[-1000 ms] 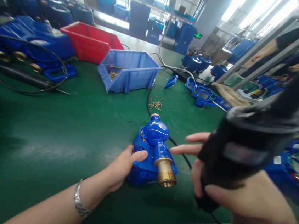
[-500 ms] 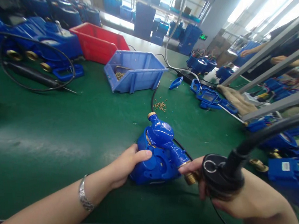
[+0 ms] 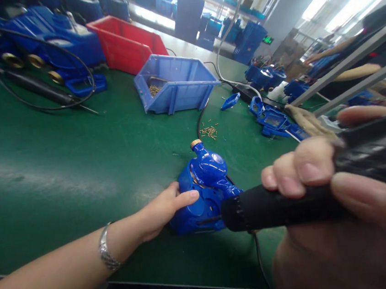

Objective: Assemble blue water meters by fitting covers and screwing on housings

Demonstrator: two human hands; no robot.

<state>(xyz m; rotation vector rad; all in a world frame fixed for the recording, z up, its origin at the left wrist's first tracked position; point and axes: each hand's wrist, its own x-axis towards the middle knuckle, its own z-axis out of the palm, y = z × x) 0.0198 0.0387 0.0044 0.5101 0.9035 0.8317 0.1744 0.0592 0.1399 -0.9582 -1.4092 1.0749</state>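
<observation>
My left hand (image 3: 167, 209) grips the near left side of a blue water meter (image 3: 211, 165), its thumb lying across the plastic housing. The meter rests on the green bench top with its rounded metal body facing up and a brass threaded end at the far side. Close to the camera, my right hand (image 3: 316, 186) is wrapped round a black electric screwdriver (image 3: 272, 207). The thin bit points left, over the housing near its recesses; whether it touches a screw I cannot tell. The screwdriver hides the meter's near pipe end.
Behind the meter lies a pile of small brass screws (image 3: 209, 132), with a blue bin (image 3: 187, 94) holding more. A red bin (image 3: 123, 43) stands further back. Another black screwdriver (image 3: 35, 87) with a looped cord lies left. Blue frames (image 3: 273, 120) and a metal rack (image 3: 353, 68) are right.
My right hand has turned the screwdriver from upright beside the meter to lying level, its bit now over the housing. The left hand still holds the meter in place.
</observation>
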